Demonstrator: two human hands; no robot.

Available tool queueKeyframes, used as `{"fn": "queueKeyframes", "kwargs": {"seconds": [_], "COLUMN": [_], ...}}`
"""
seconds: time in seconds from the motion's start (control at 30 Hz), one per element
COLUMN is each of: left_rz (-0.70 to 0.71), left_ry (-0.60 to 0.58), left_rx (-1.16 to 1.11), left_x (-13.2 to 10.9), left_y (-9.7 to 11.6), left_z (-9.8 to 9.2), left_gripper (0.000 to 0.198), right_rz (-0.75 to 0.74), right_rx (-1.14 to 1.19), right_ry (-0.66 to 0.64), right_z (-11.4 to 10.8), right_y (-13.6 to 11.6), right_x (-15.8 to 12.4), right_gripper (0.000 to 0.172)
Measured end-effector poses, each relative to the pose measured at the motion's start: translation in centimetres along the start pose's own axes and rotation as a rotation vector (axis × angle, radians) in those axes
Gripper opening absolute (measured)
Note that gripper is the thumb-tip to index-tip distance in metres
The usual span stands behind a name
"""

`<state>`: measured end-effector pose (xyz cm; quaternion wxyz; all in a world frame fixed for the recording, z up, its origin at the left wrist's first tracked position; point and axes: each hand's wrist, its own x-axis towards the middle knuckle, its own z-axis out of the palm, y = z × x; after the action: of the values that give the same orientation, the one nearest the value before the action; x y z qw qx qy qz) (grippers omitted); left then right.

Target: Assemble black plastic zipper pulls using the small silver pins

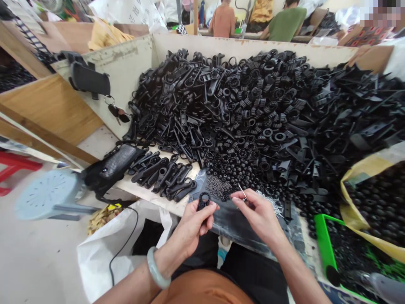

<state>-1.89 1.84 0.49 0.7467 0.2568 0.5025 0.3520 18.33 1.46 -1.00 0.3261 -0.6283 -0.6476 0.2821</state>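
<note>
My left hand (pixel 191 226) grips a small black plastic loop-shaped part (pixel 204 201) upright between thumb and fingers. My right hand (pixel 257 213) pinches a thin metal pin (pixel 242 191) close to that part, and the two are apart. Just beyond my hands lies a small heap of tiny dark pieces (pixel 219 187). To their left sits a group of black plastic levers (pixel 161 179) on the bench. A large mound of mixed black plastic parts (pixel 240 105) fills the wooden-walled bin in front of me. A pale bangle (pixel 155 267) circles my left wrist.
A black mesh pouch (pixel 114 166) lies at the bench's left end. At right stand a green tray (pixel 325 249) and a yellow-lined sack of black parts (pixel 376 207). A white bag (pixel 107 249) and a grey stool (pixel 47 194) are below left. Two co-workers (pixel 253 21) sit beyond the bin.
</note>
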Motion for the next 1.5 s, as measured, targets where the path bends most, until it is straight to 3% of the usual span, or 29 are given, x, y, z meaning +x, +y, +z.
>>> {"fn": "queueKeyframes", "kwargs": {"seconds": [0.1, 0.27, 0.63, 0.83, 0.97, 1.13, 1.37, 1.5], "left_rz": [0.025, 0.043, 0.039, 0.032, 0.006, -0.088, -0.251, -0.260], "left_ry": [-0.043, -0.077, -0.064, -0.116, -0.073, -0.039, -0.068, -0.173], "left_rx": [0.037, 0.101, 0.139, 0.117, 0.036, -0.145, -0.273, -0.240], "left_x": [-0.2, -0.3, -0.8, -0.7, -0.5, -0.1, -0.6, -1.1], "left_y": [0.1, 0.0, -0.3, -0.3, -0.3, -0.7, -0.8, -0.1], "left_z": [0.5, 1.0, 0.9, 0.9, 1.4, 1.7, 2.2, 1.9], "left_gripper": [0.041, 0.040, 0.037, 0.034, 0.031, 0.031, 0.032, 0.021], "right_rz": [0.051, 0.047, 0.010, 0.109, 0.202, 0.103, 0.128, 0.136], "right_rx": [0.249, 0.383, 0.371, 0.460, 0.526, 0.465, 0.409, 0.414], "right_ry": [0.018, 0.049, -0.008, -0.027, 0.027, 0.111, 0.169, 0.198], "right_z": [0.4, 1.1, 1.1, 1.6, 2.2, 2.5, 2.5, 2.3], "right_y": [-1.3, -2.3, -2.6, -2.0, -1.9, -2.2, -2.5, -2.0], "right_x": [-1.4, -2.2, -2.2, -2.6, -3.1, -3.6, -4.1, -4.4], "right_gripper": [0.026, 0.021, 0.023, 0.024, 0.028, 0.021, 0.023, 0.021]}}
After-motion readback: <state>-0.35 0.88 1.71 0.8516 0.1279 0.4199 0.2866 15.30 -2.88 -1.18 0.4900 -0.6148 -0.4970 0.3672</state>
